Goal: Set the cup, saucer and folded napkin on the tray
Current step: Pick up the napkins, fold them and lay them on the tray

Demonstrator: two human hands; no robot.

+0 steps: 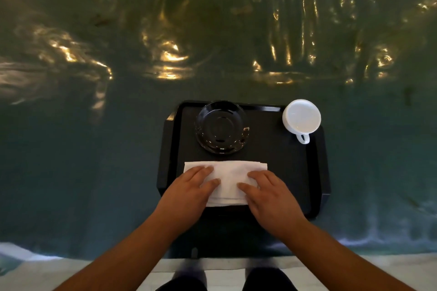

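A black tray (279,168) lies on the table just in front of me. A white folded napkin (230,172) rests on its near half. My left hand (189,194) lies flat on the napkin's left part and my right hand (272,196) lies flat on its right part, fingers spread, pressing rather than gripping. A black glossy saucer (221,127) sits on the tray's far left area. A white cup (301,117) stands upright at the tray's far right corner, its handle pointing toward me; whether it sits fully inside the rim I cannot tell.
The table carries a green cloth under wrinkled clear plastic (212,42) that reflects light. The table's near edge (94,255) runs just below my forearms, with a pale floor and my dark shoes (267,281) beneath.
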